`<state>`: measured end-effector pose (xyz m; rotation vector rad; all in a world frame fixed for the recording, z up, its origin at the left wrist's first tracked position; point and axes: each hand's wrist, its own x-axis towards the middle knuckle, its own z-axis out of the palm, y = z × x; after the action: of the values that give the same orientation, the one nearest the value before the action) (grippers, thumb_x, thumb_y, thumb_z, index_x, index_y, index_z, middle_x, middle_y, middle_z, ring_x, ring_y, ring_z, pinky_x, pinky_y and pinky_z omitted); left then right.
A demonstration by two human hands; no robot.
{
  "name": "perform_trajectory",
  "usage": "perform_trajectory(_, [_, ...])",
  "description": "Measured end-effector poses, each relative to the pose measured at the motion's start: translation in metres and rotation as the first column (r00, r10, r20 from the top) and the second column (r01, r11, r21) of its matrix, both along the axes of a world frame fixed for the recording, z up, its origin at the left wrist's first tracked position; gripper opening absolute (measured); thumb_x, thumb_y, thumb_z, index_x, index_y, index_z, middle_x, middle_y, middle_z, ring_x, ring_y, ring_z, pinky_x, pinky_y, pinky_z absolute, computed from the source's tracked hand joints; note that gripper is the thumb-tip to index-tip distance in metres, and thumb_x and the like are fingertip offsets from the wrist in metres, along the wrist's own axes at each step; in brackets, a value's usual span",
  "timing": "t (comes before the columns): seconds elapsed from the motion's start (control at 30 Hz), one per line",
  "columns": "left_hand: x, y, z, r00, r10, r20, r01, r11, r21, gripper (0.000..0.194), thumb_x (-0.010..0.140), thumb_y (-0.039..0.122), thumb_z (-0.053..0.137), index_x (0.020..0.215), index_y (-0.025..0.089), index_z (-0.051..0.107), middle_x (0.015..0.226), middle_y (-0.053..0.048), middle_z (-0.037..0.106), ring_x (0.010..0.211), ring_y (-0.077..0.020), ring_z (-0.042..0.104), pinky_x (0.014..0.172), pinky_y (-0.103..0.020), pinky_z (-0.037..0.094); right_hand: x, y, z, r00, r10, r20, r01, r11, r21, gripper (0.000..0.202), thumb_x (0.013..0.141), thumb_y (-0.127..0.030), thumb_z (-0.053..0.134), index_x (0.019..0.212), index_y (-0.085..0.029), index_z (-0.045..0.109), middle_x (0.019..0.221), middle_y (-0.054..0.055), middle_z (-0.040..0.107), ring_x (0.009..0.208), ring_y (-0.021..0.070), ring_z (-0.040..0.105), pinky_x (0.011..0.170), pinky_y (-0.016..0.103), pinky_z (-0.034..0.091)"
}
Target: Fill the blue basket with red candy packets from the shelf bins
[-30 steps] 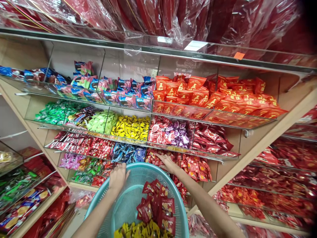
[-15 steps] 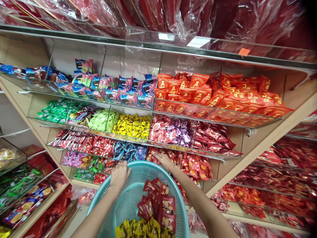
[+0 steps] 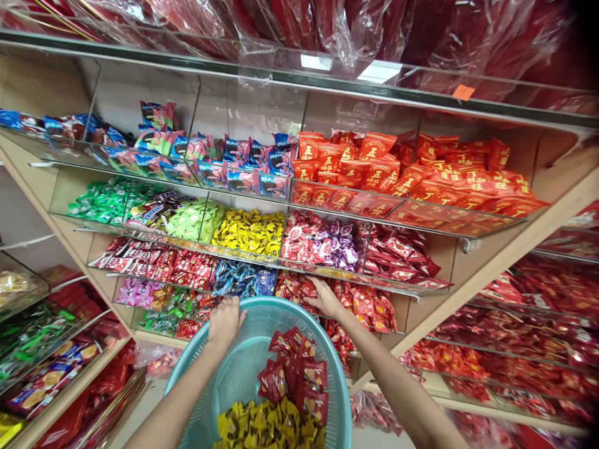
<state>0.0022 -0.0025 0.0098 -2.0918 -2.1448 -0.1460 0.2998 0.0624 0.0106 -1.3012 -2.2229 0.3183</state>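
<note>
My left hand (image 3: pixel 226 324) is closed over the far left rim of a teal plastic basket (image 3: pixel 344 399). Inside the basket lie dark red packets (image 3: pixel 294 368) and, nearer me, yellow-wrapped candies (image 3: pixel 271 425). Just beyond the basket's far right rim, my right hand (image 3: pixel 324 298) reaches into a lower shelf compartment of red packets (image 3: pixel 369 304), its fingers closed around a red packet (image 3: pixel 309 289).
Glass-fronted shelves (image 3: pixel 253 254) hold blue-pink packets (image 3: pixel 243 178), orange-red packets (image 3: pixel 346 165), yellow candies (image 3: pixel 250 232) and purple candies (image 3: pixel 337 243). Plastic-wrapped red goods (image 3: pixel 290 28) lie above. More racks stand left (image 3: pixel 37 349) and right (image 3: pixel 524 349).
My right hand has drawn back slightly to the right, and its fingers have closed on a red packet. The view has shifted slightly; my left hand stays on the rim.
</note>
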Motion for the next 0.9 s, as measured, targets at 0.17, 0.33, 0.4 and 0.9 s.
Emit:
perform_trajectory(0.17, [0.000,-0.001,0.000,1.000,-0.002,-0.003,0.002,1.000,-0.001,0.034,0.085,0.040,0.029,0.098,0.015,0.047,0.094,-0.012,0.056,0.087,-0.0237,0.054,0.074,-0.035,0.040,0.007,-0.007,-0.006,0.997,-0.082,0.014,0.083,0.992,-0.095,0.065,0.071,-0.036,0.058,0.129,-0.021,0.031,0.121,0.009,0.047,0.113,0.0239,0.041,0.095,0.040,0.029])
perform_trajectory(0.33, [0.000,-0.002,0.002,1.000,-0.012,-0.007,0.012,1.000,0.000,0.033,0.085,0.039,0.028,0.097,0.015,0.048,0.094,-0.012,0.057,0.086,-0.0235,0.055,0.073,-0.036,0.040,0.004,0.001,-0.020,0.991,-0.127,0.037,0.132,0.973,-0.188,0.071,0.068,-0.033,0.063,0.129,-0.017,0.032,0.121,0.012,0.047,0.112,0.0238,0.042,0.090,0.037,0.035])
perform_trajectory(0.4, [0.000,-0.002,0.003,1.000,-0.010,0.002,0.010,1.000,-0.007,0.033,0.085,0.039,0.028,0.098,0.015,0.048,0.095,-0.013,0.057,0.087,-0.0232,0.055,0.074,-0.036,0.040,-0.001,0.006,-0.023,0.992,-0.120,0.044,0.127,0.968,-0.219,0.072,0.067,-0.035,0.063,0.129,-0.016,0.031,0.122,0.012,0.047,0.112,0.0238,0.043,0.090,0.036,0.035])
perform_trajectory(0.9, [0.000,-0.002,0.003,1.000,-0.017,-0.015,0.017,1.000,0.004,0.031,0.085,0.038,0.030,0.096,0.015,0.047,0.092,-0.012,0.056,0.086,-0.0229,0.055,0.073,-0.035,0.039,-0.016,0.008,-0.012,0.969,-0.059,0.239,0.127,0.951,-0.283,0.074,0.066,-0.039,0.063,0.131,-0.020,0.031,0.110,0.011,0.055,0.101,0.0250,0.051,0.082,0.033,0.037])
